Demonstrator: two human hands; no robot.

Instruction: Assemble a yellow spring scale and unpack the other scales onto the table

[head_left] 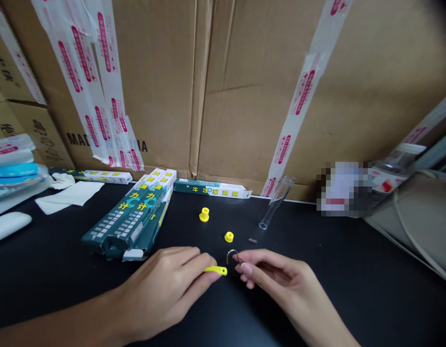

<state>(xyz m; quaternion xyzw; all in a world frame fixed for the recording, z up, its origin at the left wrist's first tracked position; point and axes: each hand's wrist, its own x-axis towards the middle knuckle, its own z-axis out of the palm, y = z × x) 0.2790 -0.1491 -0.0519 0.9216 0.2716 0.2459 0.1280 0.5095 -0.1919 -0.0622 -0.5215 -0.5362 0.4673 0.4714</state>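
Observation:
Between the thumb and fingers of my left hand (172, 284) is a yellow plastic strip (217, 270) with a small hole at its free end; the rest of it is hidden in the hand. My right hand (281, 284) pinches a metal hook (231, 252), its curved end up and a short gap from the strip. Beyond the hands, a small yellow cap (229, 237) and a larger flanged yellow plug (204, 215) stand on the black table. A short coil spring (252, 240) lies near the cap. Behind it, a clear plastic tube (277, 202) leans against the cardboard.
Several green-and-white narrow boxes (136, 212) are stacked behind my left hand, and another narrow box (212, 188) lies along the cardboard wall (244, 96). White paper (69, 196) and a white object (9, 226) are at left. A clear bottle (396, 168) and a grey bag (418, 217) stand right.

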